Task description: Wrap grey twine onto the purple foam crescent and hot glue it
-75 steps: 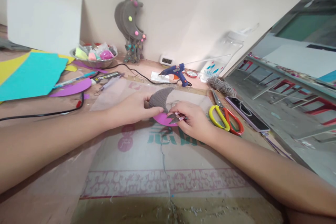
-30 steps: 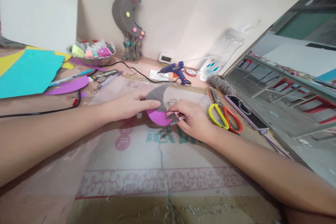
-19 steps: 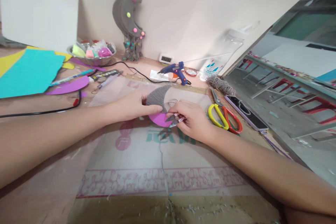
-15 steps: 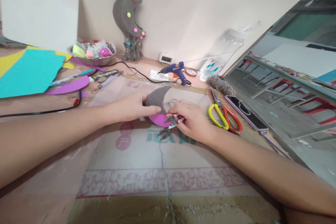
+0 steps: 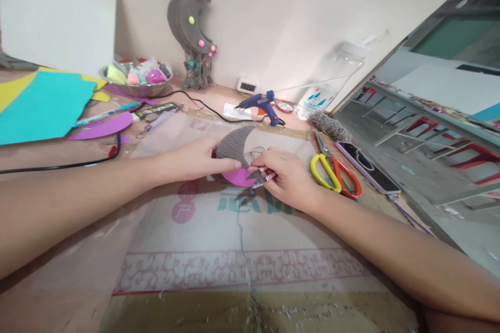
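Observation:
My left hand (image 5: 199, 158) grips a crescent cut-out (image 5: 235, 145) whose upper part is wrapped closely in grey yarn. The thumb lies across the wrapped face, and the fingers are hidden behind. Below the thumb, the bare purple end (image 5: 238, 177) of the crescent shows. My right hand (image 5: 283, 174) is closed beside that end, around a small shiny pointed item (image 5: 267, 174) with pinkish and grey parts; its kind is unclear. A thin loop of yarn (image 5: 257, 150) stands out above the right fingers. A grey strand (image 5: 240, 234) trails down the printed sheet toward the front.
Scissors (image 5: 336, 174), a phone (image 5: 365, 166) and a grey yarn bundle (image 5: 330, 126) lie at right. Behind are a blue glue gun (image 5: 260, 104), a small clock (image 5: 247, 85) and a plastic bottle (image 5: 328, 83). Coloured sheets (image 5: 47, 106) and a metal bowl (image 5: 136, 83) are at left.
Both hands stay almost in place around the crescent. The pointed item in my right hand has turned slightly. The view has shifted a little.

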`<state>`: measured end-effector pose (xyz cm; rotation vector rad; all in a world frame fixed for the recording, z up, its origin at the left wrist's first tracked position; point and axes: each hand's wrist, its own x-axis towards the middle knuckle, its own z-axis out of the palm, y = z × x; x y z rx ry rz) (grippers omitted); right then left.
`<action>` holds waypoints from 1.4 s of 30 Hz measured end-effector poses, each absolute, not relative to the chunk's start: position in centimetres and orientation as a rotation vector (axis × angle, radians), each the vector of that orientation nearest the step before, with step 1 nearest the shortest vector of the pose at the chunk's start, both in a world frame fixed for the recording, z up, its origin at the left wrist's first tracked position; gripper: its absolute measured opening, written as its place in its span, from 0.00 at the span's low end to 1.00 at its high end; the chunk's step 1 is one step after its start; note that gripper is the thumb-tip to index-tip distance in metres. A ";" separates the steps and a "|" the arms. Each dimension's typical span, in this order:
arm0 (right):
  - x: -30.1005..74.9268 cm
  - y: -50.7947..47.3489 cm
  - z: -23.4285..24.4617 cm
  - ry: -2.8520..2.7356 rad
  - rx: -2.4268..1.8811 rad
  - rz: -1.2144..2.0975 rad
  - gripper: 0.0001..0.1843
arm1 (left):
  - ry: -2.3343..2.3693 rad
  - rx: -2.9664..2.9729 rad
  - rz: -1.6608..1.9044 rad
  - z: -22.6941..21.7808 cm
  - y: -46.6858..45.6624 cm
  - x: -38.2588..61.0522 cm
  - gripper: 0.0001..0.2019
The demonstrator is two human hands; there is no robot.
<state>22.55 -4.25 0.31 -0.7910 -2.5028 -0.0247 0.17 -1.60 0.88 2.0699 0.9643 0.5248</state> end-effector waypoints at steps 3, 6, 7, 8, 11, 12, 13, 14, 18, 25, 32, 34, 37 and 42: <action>22.5 -4.2 0.3 -2.506 -0.786 -0.025 0.09 | 0.926 2.050 0.558 1.0 -1.7 0.1 0.13; 22.4 -4.2 0.3 -2.505 -0.762 -0.038 0.07 | 0.884 1.999 0.573 1.0 -1.8 0.1 0.13; 22.4 -4.2 0.3 -2.506 -0.756 -0.042 0.06 | 0.878 1.985 0.585 1.0 -1.8 0.2 0.13; 22.4 -4.2 0.3 -2.507 -0.755 -0.045 0.06 | 0.879 1.970 0.598 1.1 -1.8 0.2 0.12; 22.4 -4.2 0.3 -2.502 -0.765 -0.042 0.07 | 0.909 1.921 0.632 1.3 -2.0 0.2 0.10; 22.4 -4.2 0.3 -2.499 -0.772 -0.036 0.07 | 0.910 1.907 0.644 1.4 -2.0 0.2 0.10; 22.5 -4.2 0.3 -2.495 -0.776 -0.029 0.07 | 0.903 1.898 0.655 1.4 -2.0 0.2 0.10; 22.5 -4.2 0.3 -2.490 -0.780 -0.021 0.07 | 0.887 1.896 0.663 1.5 -2.0 0.2 0.11; 22.6 -4.2 0.3 -2.479 -0.793 0.006 0.08 | 0.876 1.930 0.639 1.5 -1.9 0.3 0.11; 22.7 -4.3 0.5 -2.382 -0.968 -0.059 0.09 | 0.915 1.939 0.612 1.2 -1.9 0.5 0.12; 23.0 -4.6 1.1 -2.468 -0.983 -0.281 0.17 | 0.870 2.037 0.631 0.9 -1.8 0.5 0.09; 23.0 -4.6 1.2 -2.481 -0.957 -0.363 0.16 | 0.867 2.048 0.639 0.9 -1.8 0.5 0.09; 23.0 -4.7 1.2 -2.476 -0.908 -0.439 0.15 | 0.892 2.042 0.643 1.0 -1.9 0.5 0.09; 22.9 -4.8 1.2 -2.478 -0.876 -0.508 0.15 | 0.853 2.024 0.644 0.9 -1.9 0.5 0.10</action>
